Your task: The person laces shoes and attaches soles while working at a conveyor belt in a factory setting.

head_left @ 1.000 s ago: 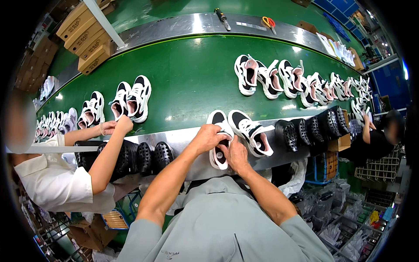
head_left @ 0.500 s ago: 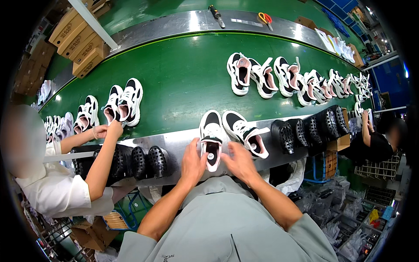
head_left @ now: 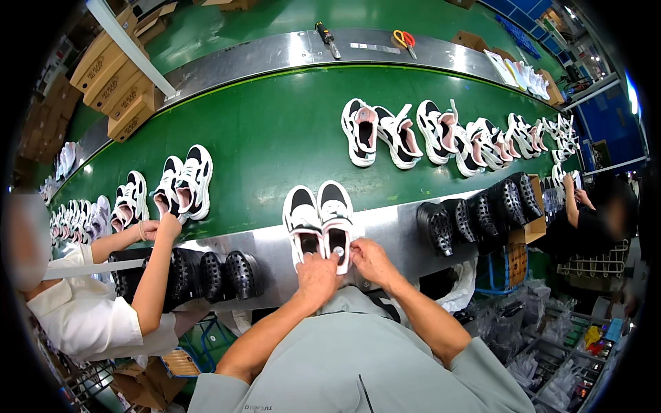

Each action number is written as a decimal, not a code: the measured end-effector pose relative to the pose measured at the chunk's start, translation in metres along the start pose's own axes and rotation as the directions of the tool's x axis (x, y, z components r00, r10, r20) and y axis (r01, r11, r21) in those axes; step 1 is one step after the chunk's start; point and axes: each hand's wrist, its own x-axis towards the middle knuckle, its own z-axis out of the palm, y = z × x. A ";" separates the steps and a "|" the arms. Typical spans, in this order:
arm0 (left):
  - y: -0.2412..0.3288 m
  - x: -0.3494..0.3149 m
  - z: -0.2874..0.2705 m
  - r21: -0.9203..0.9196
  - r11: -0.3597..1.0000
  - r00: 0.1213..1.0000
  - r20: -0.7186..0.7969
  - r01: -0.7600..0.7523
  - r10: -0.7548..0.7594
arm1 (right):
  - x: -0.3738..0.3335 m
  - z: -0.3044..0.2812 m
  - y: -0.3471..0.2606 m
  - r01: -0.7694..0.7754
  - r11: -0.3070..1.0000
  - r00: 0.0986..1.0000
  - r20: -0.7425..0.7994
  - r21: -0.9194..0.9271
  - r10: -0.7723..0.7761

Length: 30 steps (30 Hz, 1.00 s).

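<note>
Near steel ledge [head_left: 379,224], green belt [head_left: 255,131] beyond: my left hand [head_left: 319,279] grips the paired sneakers [head_left: 335,219] there by the heels, my right hand [head_left: 374,262] pinches the right one's collar. These look strapped; far-right shoes [head_left: 396,141] show raised straps.

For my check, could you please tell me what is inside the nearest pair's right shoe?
In the right shoe, a dark insole bearing a pale round mark shows; the upper covers the toe end.
</note>
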 end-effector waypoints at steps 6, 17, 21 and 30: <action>-0.061 0.054 -0.043 0.196 0.969 0.959 -0.269 0.148 -0.092 | 0.069 -0.098 0.009 -0.093 0.877 0.936 -0.342 -0.471 -0.085; -0.051 0.142 -0.098 0.424 0.889 0.973 -0.211 0.173 -0.088 | 0.160 -0.183 0.093 -0.258 0.808 0.952 -0.281 -0.529 0.120; 0.028 0.231 -0.038 0.234 0.935 0.903 -0.279 -0.267 0.328 | 0.171 -0.162 0.053 -0.087 0.879 0.965 -0.257 -0.468 -0.042; 0.029 0.202 -0.058 -0.053 0.930 0.929 -0.087 -0.364 0.359 | 0.116 -0.099 0.024 -0.070 0.935 0.948 -0.315 -0.348 -0.046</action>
